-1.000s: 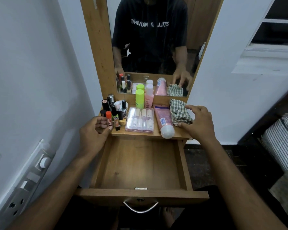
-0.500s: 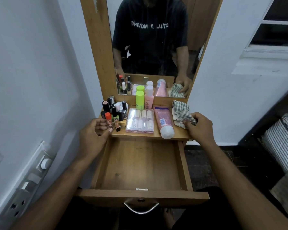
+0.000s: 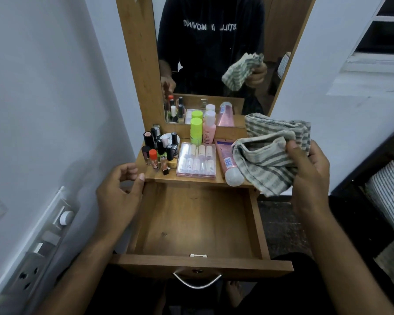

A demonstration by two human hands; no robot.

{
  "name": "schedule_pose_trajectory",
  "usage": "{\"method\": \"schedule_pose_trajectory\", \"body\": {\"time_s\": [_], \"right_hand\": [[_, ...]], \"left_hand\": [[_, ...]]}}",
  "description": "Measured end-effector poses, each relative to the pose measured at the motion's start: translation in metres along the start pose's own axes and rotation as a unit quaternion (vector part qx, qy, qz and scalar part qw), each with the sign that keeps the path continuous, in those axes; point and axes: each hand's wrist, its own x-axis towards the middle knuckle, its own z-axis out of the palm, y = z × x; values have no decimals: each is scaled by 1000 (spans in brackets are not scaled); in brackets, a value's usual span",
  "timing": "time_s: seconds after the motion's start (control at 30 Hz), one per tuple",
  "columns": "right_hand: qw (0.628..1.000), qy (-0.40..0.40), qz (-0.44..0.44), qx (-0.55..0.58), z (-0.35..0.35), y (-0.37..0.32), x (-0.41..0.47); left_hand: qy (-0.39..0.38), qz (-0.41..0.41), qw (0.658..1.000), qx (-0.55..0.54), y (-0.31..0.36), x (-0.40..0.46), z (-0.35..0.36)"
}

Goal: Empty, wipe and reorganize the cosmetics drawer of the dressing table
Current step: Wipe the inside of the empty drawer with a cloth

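Cloth [image 3: 268, 160], soft, light and floppy, hangs bunched in the right hand's [image 3: 309, 176] curled grip at three o'clock of the emptied drawer [image 3: 198, 223], best wadded before wiping; left hand [image 3: 117, 196] loosely curled, empty

Both forearms are seen bare; in the mirror a black short-sleeved T-shirt [image 3: 210, 42] with white lettering is worn.

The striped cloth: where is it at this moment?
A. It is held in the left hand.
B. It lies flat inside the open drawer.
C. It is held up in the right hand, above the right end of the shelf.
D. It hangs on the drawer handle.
C: the right hand grips the striped cloth in the air over the shelf, while the drawer below holds nothing.
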Motion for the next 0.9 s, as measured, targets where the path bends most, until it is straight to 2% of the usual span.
{"method": "schedule_pose_trajectory", "body": {"time_s": [0.07, 0.13, 0.23, 0.3, 0.37, 0.4, 0.43, 0.53, 0.6, 0.7, 0.8, 0.87, 0.9], "right_hand": [[999, -28, -40, -11, 3, -7, -15], [995, -76, -65, -29, 7, -7, -27], [991, -134, -14, 8, 14, 5, -40], [980, -164, 84, 69, 20, 16, -48], [965, -193, 153, 92, 24, 30, -56], [957, -209, 179, 91, 25, 37, -59], [951, -222, 199, 88, 26, 43, -62], [944, -250, 205, 64, 26, 59, -67], [944, -256, 200, 59, 26, 66, -68], [947, -257, 187, 50, 24, 74, -67], [952, -263, 154, 20, 20, 84, -65], [953, -273, 132, -2, 18, 90, -63], [952, -281, 121, -16, 17, 91, -63]], "left_hand": [[17, 4, 1000, -24, 13, -13, -4], [2, -9, 998, -64, 24, -26, -2], [-112, -61, 980, -152, 30, -42, 12], [-224, -146, 935, -235, 37, -47, 23], [-310, -260, 848, -342, 44, -49, 33], [-336, -283, 817, -374, 47, -51, 36], [-354, -277, 809, -379, 47, -53, 39], [-341, -243, 841, -343, 44, -59, 48], [-328, -243, 850, -334, 39, -63, 52], [-313, -300, 812, -391, 37, -61, 52], [-344, -348, 773, -404, 35, -57, 50], [-360, -354, 770, -390, 32, -54, 48], [-366, -339, 783, -372, 30, -53, 48]]}}
